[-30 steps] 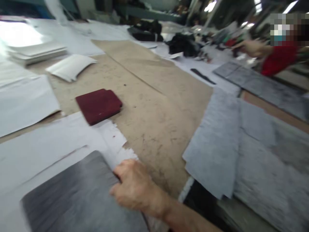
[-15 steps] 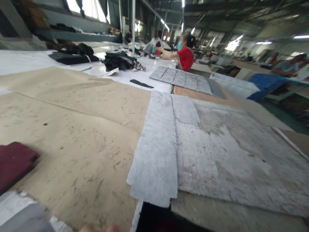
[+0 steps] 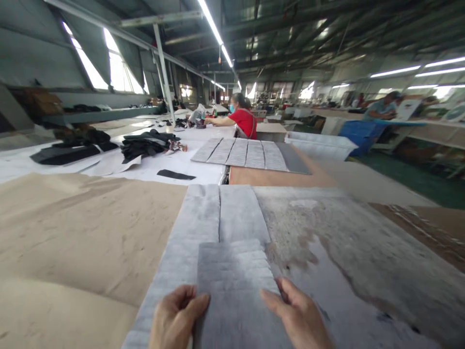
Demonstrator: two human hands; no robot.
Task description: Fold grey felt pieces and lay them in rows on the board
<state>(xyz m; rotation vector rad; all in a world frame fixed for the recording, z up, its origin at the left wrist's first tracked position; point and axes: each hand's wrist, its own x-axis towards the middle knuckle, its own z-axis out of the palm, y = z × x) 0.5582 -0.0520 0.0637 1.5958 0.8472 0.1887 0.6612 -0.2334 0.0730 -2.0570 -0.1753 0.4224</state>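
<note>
A bundle of grey, felt-like sheets [image 3: 236, 295] is held low in front of me. Its right edge is stepped, as if several layers overlap. My left hand [image 3: 176, 317] pinches the left edge, thumb on top. On the opposite edge, my right hand [image 3: 300, 312] grips with thumb and fingers. Beneath and beyond the bundle lie a long pale grey strip [image 3: 170, 264] and a shorter pale grey piece [image 3: 241, 213], side by side on the worn board [image 3: 348, 232]. The bundle's near end runs out of the picture.
Beige paper [image 3: 90, 237] covers the left side. Farther off lie a dark strip [image 3: 176, 174], a black fabric pile [image 3: 145, 145] and a grey board with striped pieces [image 3: 250, 154]. A person in red [image 3: 245, 121] works beyond, near a white bin [image 3: 319, 144].
Both hands have come into view with the grey sheets between them. My view has tilted up and shifted. The dark red piece at the left is out of sight.
</note>
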